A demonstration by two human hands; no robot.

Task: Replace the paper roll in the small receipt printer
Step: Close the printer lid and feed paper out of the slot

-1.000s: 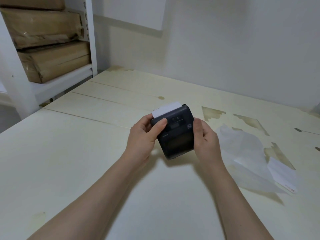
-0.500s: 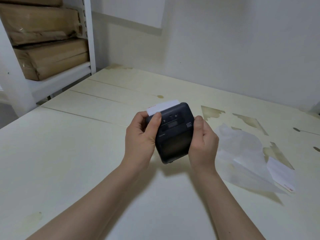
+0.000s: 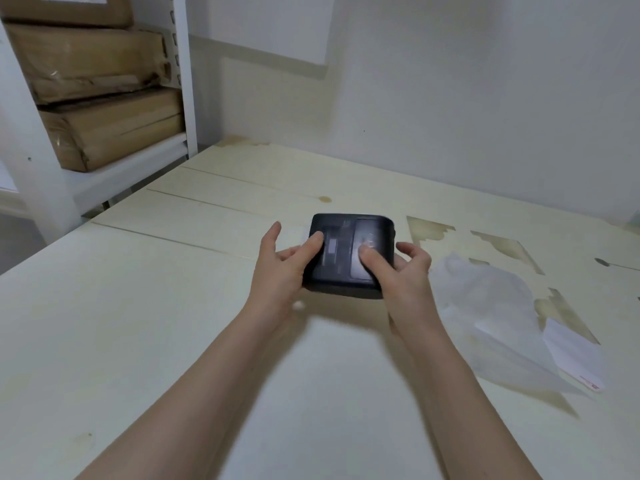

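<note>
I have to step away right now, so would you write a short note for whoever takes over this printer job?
Left hand: holds the receipt printer by its left side, thumb on top.
Right hand: holds the right side, thumb pressing the top.
Printer: lid shut, lying sideways, held over the table. The frame is blurred; I see no paper at the slot.
Beside it, right: crumpled clear wrapper and a paper slip.
Left to do: confirm paper feeds, set printer down.

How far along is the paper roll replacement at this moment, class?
Looks done: the printer appears closed, and a crumpled wrapper and paper slip lie aside on the table. In hand: left hand and right hand hold the printer. Left: setting it down; whether paper feeds cannot be told.
</note>
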